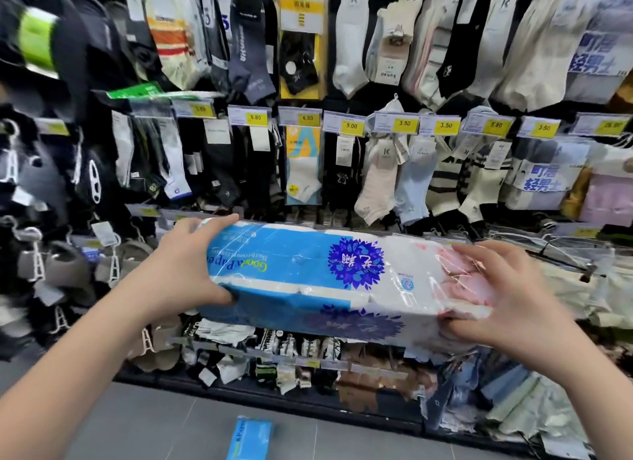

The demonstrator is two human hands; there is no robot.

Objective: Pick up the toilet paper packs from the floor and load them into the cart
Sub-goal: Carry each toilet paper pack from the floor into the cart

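I hold a long toilet paper pack [308, 274] level in front of me, well above the floor. Its wrap is blue and white with a purple flower print, upside down to me. My left hand [186, 264] grips the pack's left end, thumb underneath. My right hand [496, 288] clasps the right end, fingers spread over the clear plastic. A second blue pack [249, 439] lies on the grey floor at the bottom edge, only partly in view. No cart is visible.
A tall display of hanging socks [349, 48] with yellow price tags [351, 125] fills the view just behind the pack. Slippers on hangers [61, 268] hang at the left. The display's dark base [239, 387] meets the grey floor [137, 425].
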